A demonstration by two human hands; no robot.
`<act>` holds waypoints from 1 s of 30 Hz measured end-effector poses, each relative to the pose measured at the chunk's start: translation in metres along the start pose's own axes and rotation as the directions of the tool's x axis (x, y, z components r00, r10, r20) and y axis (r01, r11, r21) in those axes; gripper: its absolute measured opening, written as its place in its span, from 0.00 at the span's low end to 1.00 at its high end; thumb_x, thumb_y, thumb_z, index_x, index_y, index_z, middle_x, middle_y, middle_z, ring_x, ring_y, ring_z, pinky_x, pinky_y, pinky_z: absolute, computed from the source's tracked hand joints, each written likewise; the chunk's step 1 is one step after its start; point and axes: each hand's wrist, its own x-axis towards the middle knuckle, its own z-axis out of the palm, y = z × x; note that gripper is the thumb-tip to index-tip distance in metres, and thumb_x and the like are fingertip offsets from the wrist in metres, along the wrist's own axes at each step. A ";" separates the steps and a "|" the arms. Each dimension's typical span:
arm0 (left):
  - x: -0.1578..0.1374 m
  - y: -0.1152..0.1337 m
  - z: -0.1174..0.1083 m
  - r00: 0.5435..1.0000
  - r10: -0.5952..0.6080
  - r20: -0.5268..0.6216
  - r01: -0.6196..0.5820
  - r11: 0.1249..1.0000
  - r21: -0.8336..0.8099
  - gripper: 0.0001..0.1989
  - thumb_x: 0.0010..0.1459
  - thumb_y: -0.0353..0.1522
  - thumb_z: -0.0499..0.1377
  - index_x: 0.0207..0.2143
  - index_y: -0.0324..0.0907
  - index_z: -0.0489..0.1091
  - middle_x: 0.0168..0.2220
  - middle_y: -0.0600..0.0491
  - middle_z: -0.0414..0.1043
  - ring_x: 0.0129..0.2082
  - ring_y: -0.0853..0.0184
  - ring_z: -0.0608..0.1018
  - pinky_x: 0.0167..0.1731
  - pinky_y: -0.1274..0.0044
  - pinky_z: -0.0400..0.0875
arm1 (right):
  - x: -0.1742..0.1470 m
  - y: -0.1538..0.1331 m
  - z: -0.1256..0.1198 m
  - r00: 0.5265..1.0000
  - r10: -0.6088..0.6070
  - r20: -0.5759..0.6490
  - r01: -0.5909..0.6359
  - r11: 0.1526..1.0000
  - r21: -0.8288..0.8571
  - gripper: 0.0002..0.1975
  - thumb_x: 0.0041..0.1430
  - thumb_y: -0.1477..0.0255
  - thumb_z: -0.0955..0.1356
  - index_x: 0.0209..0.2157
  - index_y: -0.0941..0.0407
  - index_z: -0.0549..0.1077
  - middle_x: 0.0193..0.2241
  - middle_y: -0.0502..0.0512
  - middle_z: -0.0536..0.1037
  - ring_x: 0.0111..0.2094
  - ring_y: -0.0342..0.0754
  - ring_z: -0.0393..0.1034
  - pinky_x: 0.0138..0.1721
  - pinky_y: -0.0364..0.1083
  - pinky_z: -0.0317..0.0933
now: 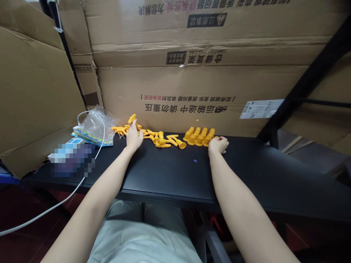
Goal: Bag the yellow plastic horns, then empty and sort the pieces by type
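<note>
My left hand (134, 138) is closed on a yellow plastic piece (132, 118), lifted above the back of the black table. Around it lies a loose pile of yellow plastic parts (150, 133), some branched or finger-like. Several have a flared, cup-like end, such as the yellow part (181, 144) lying on its side. To the right, yellow cup-shaped pieces (195, 137) stand in close rows. My right hand (218, 145) is curled at the right end of these rows. A bit of yellow shows at its fingertips; the rest of that piece is hidden.
Behind the black table (164, 171) stands a cardboard sheet (192, 80) with printed writing. On the left are a clear plastic bag (95, 120), a blurred-out object (72, 159) and a white cable (79, 186). A black metal post (304, 80) slants up on the right.
</note>
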 end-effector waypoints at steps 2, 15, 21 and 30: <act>0.000 -0.003 0.001 0.998 -0.056 -0.001 0.056 0.997 0.049 0.30 0.57 0.28 0.51 0.62 0.38 0.50 0.62 0.38 0.56 0.62 0.54 0.60 0.57 0.62 0.59 | 0.000 0.000 0.000 1.000 -0.001 -0.006 0.001 1.000 0.015 0.12 0.59 0.75 0.58 0.43 0.54 0.66 0.51 0.60 0.66 0.51 0.54 0.64 0.53 0.58 0.50; 0.002 -0.040 0.019 0.915 -0.266 0.304 0.206 0.955 0.214 0.32 0.59 0.32 0.50 0.64 0.35 0.48 0.68 0.38 0.34 0.67 0.55 0.44 0.62 0.59 0.47 | -0.003 -0.002 -0.001 0.999 -0.012 -0.034 0.016 0.992 0.123 0.08 0.56 0.78 0.59 0.38 0.54 0.64 0.47 0.58 0.66 0.50 0.53 0.64 0.53 0.59 0.51; 0.002 -0.047 0.024 0.895 -0.271 0.354 0.208 0.956 0.206 0.30 0.59 0.33 0.51 0.63 0.41 0.51 0.68 0.41 0.37 0.67 0.56 0.43 0.61 0.55 0.44 | -0.004 -0.002 -0.002 0.997 -0.047 -0.054 0.054 0.991 0.126 0.12 0.54 0.78 0.59 0.41 0.53 0.62 0.49 0.59 0.65 0.52 0.53 0.62 0.52 0.58 0.51; 0.002 -0.052 0.028 0.922 -0.243 0.302 0.214 0.969 0.124 0.25 0.58 0.33 0.53 0.59 0.42 0.59 0.67 0.40 0.43 0.67 0.50 0.45 0.58 0.49 0.46 | -0.029 -0.027 -0.012 0.867 -0.498 -0.017 0.493 0.863 -0.107 0.18 0.55 0.76 0.55 0.47 0.57 0.61 0.49 0.65 0.66 0.51 0.52 0.62 0.46 0.49 0.55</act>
